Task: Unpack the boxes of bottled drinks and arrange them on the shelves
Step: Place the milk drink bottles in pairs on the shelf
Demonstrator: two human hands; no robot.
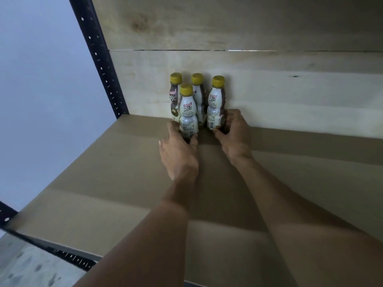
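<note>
Brown shelf board (103,183), apparently cardboard-lined, bounded by a black perforated upright (99,59), a plank back panel (269,90) and a pale wall (41,79). Four yellow-capped bottles (198,96) stand upright against the panel; labels read "KOPIKO 78°C", finer print illegible. Here the left hand (178,156) curls round the front bottle (187,114); the right hand (234,137) grips the rightmost bottle (215,108).

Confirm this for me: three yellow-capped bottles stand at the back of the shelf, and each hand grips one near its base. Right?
Not three: the head view shows four yellow-capped bottles, namely the back-left bottle, the back-middle bottle, the front bottle gripped by the left hand, and the right bottle gripped by the right hand. The rest holds.
</note>
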